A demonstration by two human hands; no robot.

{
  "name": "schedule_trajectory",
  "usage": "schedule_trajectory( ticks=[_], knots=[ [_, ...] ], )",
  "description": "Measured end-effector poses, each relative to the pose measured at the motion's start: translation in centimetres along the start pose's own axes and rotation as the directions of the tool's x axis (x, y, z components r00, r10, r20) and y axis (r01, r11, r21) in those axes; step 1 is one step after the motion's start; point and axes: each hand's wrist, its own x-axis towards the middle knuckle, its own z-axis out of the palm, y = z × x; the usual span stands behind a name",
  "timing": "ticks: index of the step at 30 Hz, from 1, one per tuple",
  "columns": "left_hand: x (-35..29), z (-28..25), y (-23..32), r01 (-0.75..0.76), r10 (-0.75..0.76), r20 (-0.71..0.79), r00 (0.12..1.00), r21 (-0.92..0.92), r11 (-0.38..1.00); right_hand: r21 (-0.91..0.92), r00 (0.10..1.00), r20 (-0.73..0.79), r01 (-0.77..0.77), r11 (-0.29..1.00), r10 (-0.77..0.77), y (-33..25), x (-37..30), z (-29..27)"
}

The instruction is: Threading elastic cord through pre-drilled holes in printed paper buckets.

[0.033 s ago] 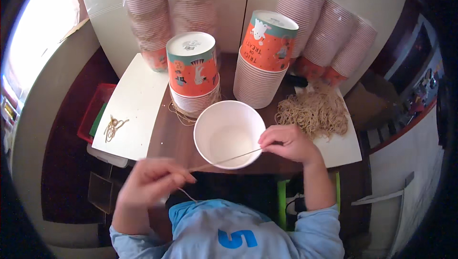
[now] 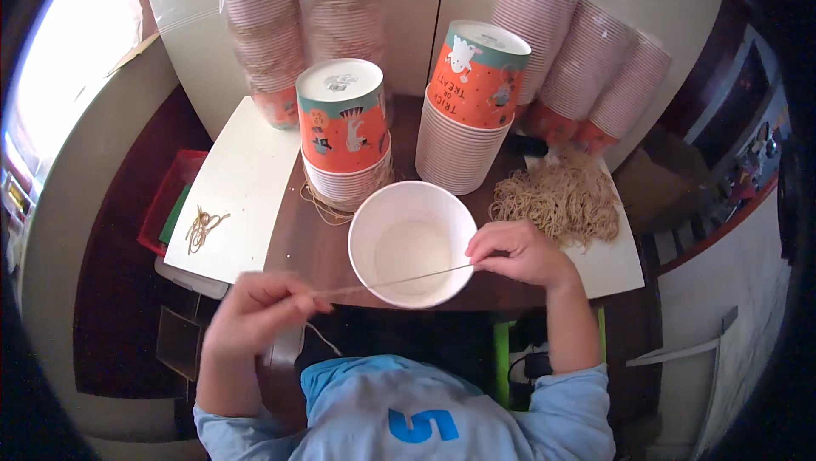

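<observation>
A thin tan cord [image 2: 399, 280] runs nearly straight between my hands, across the near side of a white paper bucket [image 2: 367, 227]. My right hand [image 2: 525, 254] pinches one end of it beside the bucket's right rim. At the lower left, my left hand [image 2: 255, 315] is closed on the cord, its fingers slightly blurred. A loose tail of cord hangs below that hand toward my lap. The bucket's open mouth faces up toward me, and its inside is plain white.
Behind the bucket stand two upside-down stacks of orange and green printed buckets, a left stack [image 2: 344, 134] and a right stack [image 2: 480, 79]. A heap of tan cords [image 2: 557, 202] lies at right. Several cord pieces [image 2: 204, 230] lie at left. Plastic-wrapped bucket stacks [image 2: 263, 36] line the back.
My left hand has shifted a little up and to the left along with the cord. The white bucket and my right hand sit slightly farther right.
</observation>
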Motion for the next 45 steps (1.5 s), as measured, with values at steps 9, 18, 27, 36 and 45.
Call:
schedule_trajectory(
  ticks=[9, 18, 27, 36, 45],
  knots=[
    [0.6, -3.5, -3.1, 0.096, -0.108, -0.139, 0.984, -0.086, 0.992, -0.431, 0.999, 0.051, 0.013, 0.902, 0.01, 0.1, -0.5, -3.4],
    [6.0, 5.0, 0.7, 0.02, -0.015, 0.258, 0.966, -0.019, 1.0, 0.444, 0.991, -0.03, -0.106, 0.89, 0.133, -7.6, 3.2, 6.6],
    [6.3, 4.6, -4.6, 0.592, -0.326, 0.554, 0.766, -0.409, 0.695, -0.074, 0.897, -0.44, -0.091, 0.993, 0.049, -5.6, 1.6, 6.1],
    [4.7, 4.6, -5.7, 0.385, -0.262, 0.395, 0.88, -0.274, 0.881, 0.042, 0.916, -0.347, -0.201, 0.979, 0.203, -4.8, 0.2, 6.1],
    [2.9, 5.9, -2.2, -0.063, 0.017, 0.402, 0.916, 0.101, 0.993, 0.391, 0.998, 0.007, -0.054, 0.919, 0.055, -8.0, 0.7, 7.3]
  ],
)
